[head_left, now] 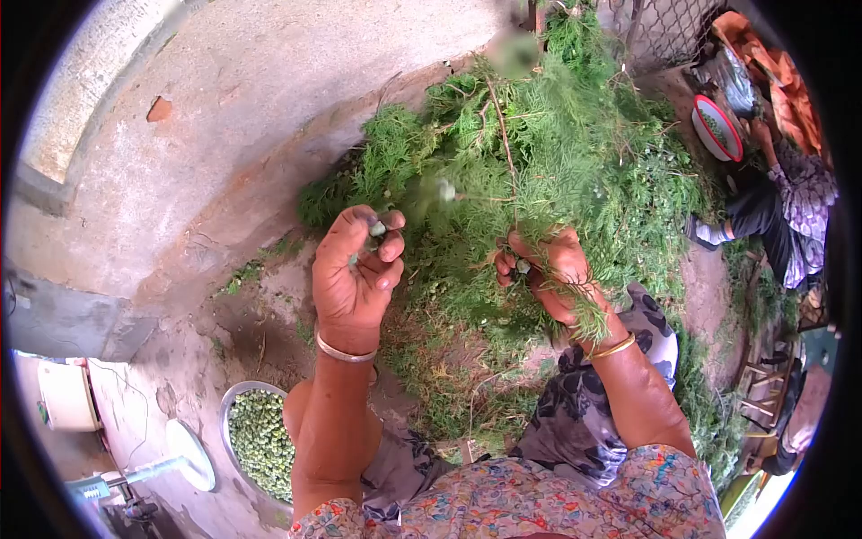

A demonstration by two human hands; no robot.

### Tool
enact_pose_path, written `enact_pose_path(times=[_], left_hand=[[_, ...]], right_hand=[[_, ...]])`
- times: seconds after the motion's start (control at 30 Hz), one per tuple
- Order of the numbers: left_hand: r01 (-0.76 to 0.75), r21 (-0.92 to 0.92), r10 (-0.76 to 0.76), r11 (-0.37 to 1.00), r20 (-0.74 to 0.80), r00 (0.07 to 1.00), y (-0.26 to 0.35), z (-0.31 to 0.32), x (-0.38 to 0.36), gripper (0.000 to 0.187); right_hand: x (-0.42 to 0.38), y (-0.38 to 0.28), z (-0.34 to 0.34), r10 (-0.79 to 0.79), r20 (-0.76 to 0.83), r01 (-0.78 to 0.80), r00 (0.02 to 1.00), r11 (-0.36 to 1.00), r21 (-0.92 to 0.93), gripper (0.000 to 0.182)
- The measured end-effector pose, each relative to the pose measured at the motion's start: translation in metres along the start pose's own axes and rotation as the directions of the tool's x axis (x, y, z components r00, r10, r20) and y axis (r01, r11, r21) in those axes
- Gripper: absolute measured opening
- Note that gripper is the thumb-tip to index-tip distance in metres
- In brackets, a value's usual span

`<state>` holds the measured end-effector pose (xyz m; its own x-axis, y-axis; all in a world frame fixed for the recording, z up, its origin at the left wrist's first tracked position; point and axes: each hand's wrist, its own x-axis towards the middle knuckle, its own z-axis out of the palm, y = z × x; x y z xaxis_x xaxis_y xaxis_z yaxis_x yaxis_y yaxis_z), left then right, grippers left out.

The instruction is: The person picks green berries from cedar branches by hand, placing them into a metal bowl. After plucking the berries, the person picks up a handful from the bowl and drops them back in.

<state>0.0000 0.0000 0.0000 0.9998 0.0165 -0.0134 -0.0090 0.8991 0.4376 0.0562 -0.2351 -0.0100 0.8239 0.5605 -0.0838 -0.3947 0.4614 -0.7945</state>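
Observation:
My left hand is raised on the left side, its thumb and fingertips pinched on a small green cone. Other small cones may be in its curled fingers, but I cannot make them out. My right hand grips a leafy evergreen branch, whose thin brown stem rises away from me. A pale green cone shows by the right fingers. The two hands are apart, with part of the branch between them. Another small pale cone hangs, blurred, near the stem.
A heap of cut evergreen branches lies against the wall. At lower left stands a metal basin full of green cones, beside a white fan-like stand. A co-worker sits at right near a red-rimmed basin.

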Motion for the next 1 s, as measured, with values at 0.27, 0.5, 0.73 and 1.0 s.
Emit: enact_pose_path(times=[0.27,0.5,0.73,1.0], left_hand=[[-0.009,0.608,0.211,0.794,-0.262,0.942,-0.021,0.034,0.0,0.02],[0.183,0.677,0.123,0.713,-0.377,0.918,-0.024,0.029,0.002,0.022],[0.12,0.501,0.12,0.857,-0.422,0.899,-0.017,0.012,0.007,0.015],[0.053,-0.054,-0.063,0.997,-0.208,0.976,0.054,-0.042,0.011,0.008]], right_hand=[[0.003,0.001,0.005,-0.004,-0.072,-0.027,0.997,0.908,-0.419,0.015],[0.001,0.002,0.008,0.045,-0.022,-0.049,0.999,0.797,-0.601,0.013],[0.002,0.001,0.004,0.131,-0.053,-0.135,0.99,0.765,-0.63,0.012],[-0.006,-0.006,0.002,0.135,-0.098,-0.167,0.986,0.819,-0.549,0.014]])
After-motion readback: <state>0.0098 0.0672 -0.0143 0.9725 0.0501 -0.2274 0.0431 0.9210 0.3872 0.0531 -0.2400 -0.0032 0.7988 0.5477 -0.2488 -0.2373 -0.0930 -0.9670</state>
